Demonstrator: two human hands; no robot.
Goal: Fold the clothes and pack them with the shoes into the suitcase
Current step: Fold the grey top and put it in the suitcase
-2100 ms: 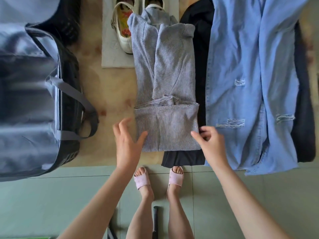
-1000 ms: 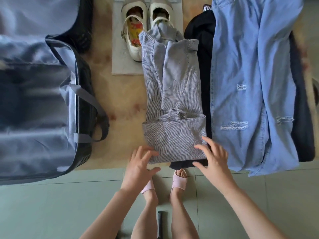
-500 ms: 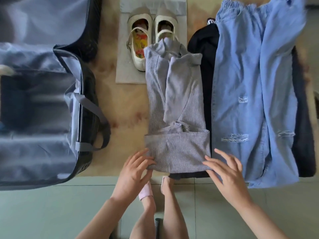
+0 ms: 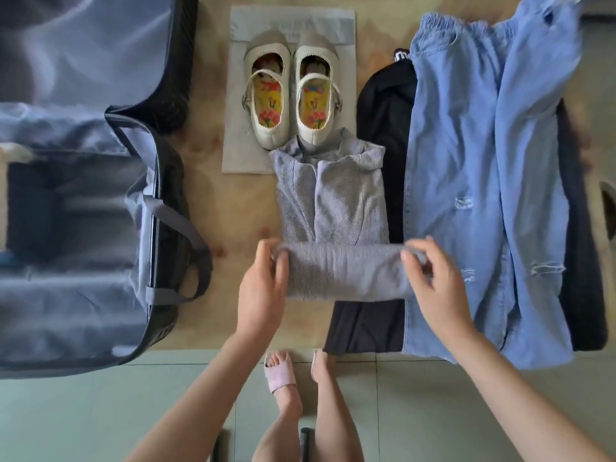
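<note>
Pinching the grey top's [image 4: 346, 275] folded hem — left hand [image 4: 263, 295], right hand [image 4: 433, 288].

One suitcase [image 4: 163, 201], two shoes [image 4: 270, 135], one bag [image 4: 240, 153], one grey top [image 4: 333, 201], one jeans [image 4: 466, 195], dark clothes [image 4: 383, 128] count unclear, one left hand [image 4: 263, 295], one right hand [image 4: 436, 288].

I am standing in a home setting, as indicated by the pale green floor tiles [image 4: 100, 411], the pink slipper [image 4: 279, 375] on my foot, and the open suitcase [image 4: 83, 228], shoes [image 4: 293, 105], grey top [image 4: 333, 201] and jeans [image 4: 483, 195] laid out on a tan surface [image 4: 233, 208].
</note>
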